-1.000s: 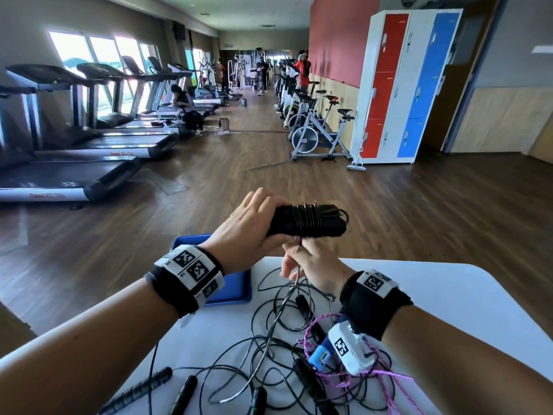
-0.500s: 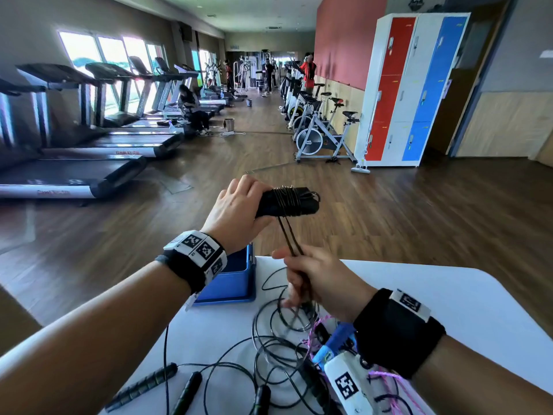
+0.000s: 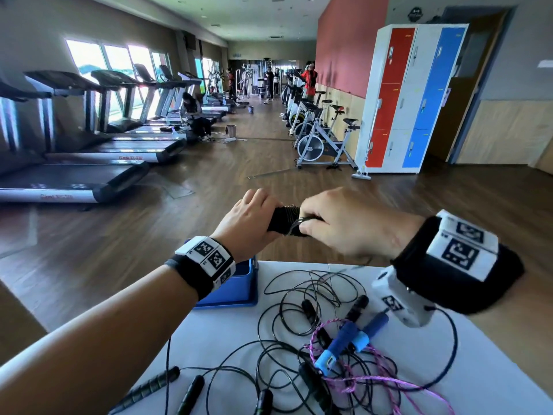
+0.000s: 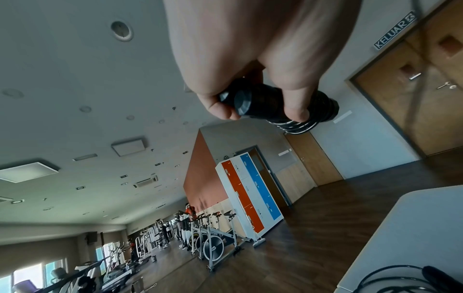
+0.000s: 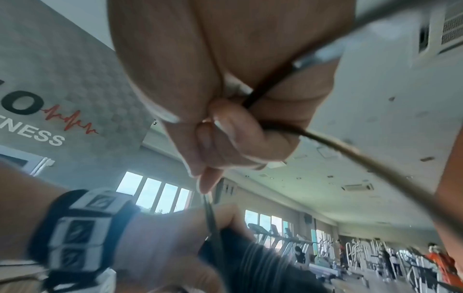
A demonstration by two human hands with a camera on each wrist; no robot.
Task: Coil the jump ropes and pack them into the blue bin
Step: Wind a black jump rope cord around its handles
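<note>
Left hand [image 3: 248, 226]: fingers curled round the black handles [image 3: 282, 219], long axis crosswise, held above the counter [image 3: 374, 295] edge. Right hand [image 3: 344, 223]: just right of the handles, pinching the black cord [image 5: 270, 87] over the windings. Blue bin [image 3: 239, 292]: below the left wrist; 1 loose tangle of ropes [image 3: 314, 339] nearer the body.

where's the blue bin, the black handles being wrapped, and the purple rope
blue bin [image 3: 239, 290]: head view, on its near right wall, beside the left wrist.
black handles [image 4: 260, 103]: left wrist view, on the barrel between the gripping fingers.
purple rope [image 3: 386, 384]: head view, on a strand lying on the table.
</note>
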